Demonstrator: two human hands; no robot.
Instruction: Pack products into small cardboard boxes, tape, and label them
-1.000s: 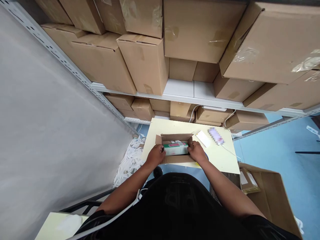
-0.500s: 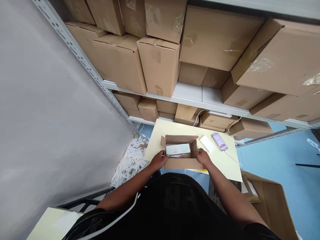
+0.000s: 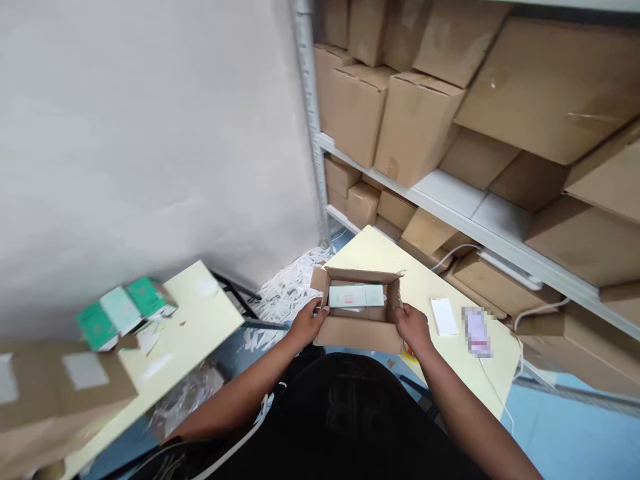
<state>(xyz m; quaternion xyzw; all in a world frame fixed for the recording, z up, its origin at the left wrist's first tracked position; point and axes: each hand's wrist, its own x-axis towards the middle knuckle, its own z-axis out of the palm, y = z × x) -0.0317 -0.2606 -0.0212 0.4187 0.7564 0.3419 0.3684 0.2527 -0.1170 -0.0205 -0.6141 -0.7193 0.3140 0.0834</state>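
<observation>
A small open cardboard box [image 3: 357,330] is held at the near edge of a pale yellow table [image 3: 380,257]. Inside it lies a pale green and white flat package [image 3: 356,296]. My left hand [image 3: 306,323] grips the box's left side with its fingers closed on the wall. At the box's right side my right hand [image 3: 413,327] grips the wall the same way. The box flaps stand open.
A white card [image 3: 443,316] and a phone [image 3: 475,331] with a white cable lie on the table to the right. A second pale table [image 3: 195,313] at left carries green and white packages [image 3: 123,310] and a brown carton [image 3: 55,390]. Shelves of cartons [image 3: 415,127] rise behind; paper strips [image 3: 290,290] litter the floor.
My view has swung left, bringing the second table and green packages into sight. Both hands have shifted from the package inside to the outer sides of the box.
</observation>
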